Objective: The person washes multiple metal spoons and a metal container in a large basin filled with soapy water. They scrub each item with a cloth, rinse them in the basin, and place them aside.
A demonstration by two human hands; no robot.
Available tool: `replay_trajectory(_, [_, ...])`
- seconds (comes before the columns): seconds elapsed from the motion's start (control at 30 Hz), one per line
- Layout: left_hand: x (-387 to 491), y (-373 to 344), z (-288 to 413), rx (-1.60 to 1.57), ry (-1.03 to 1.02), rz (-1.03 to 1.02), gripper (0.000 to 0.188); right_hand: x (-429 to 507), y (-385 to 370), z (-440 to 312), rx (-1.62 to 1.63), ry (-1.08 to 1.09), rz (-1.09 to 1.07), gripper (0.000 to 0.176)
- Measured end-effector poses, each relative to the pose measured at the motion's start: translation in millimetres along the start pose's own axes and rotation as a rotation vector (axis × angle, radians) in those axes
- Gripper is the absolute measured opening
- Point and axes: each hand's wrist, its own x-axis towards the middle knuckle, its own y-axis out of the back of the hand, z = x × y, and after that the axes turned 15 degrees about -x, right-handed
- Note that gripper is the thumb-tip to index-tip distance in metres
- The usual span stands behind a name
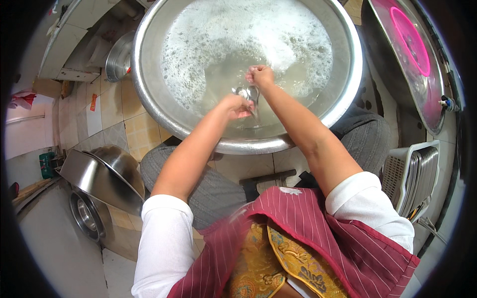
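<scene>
A wide metal basin (146,93) of cloudy water (227,76) stands before me, with white suds (186,41) over much of its surface. My left hand (237,105) grips several metal spoons (253,94) just above the water, close to the basin's near side. Their bowls point away from me, and the handles slant down toward the water. Beyond the spoons hangs my right hand (262,75), fingers curled in; whether anything sits inside them is hidden.
On the right, a large metal basin (395,74) holds a bright pink basket (410,41). Below it, a white plastic basket (398,175) contains stacked metal trays (419,178). Steel pans (100,178) lean at the left, and a metal pot (118,59) sits beside the basin.
</scene>
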Motion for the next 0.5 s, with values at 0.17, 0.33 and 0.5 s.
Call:
replay_trajectory(0.17, [16.0, 9.0, -3.1, -0.053, -0.074, 0.101, 0.017, 1.0, -12.1, 26.6, -0.102, -0.186, -0.362, 0.016])
replay_trajectory(0.33, [14.3, 8.5, 1.7, -0.159, -0.254, 0.169, 0.019, 13.5, 8.8, 20.2, -0.420, -0.293, -0.465, 0.018])
replay_trajectory(0.5, [-5.7, -1.1, 8.7, 0.016, -0.147, 0.203, 0.032, 17.0, 31.2, 7.5, -1.474, 0.296, -0.022, 0.021])
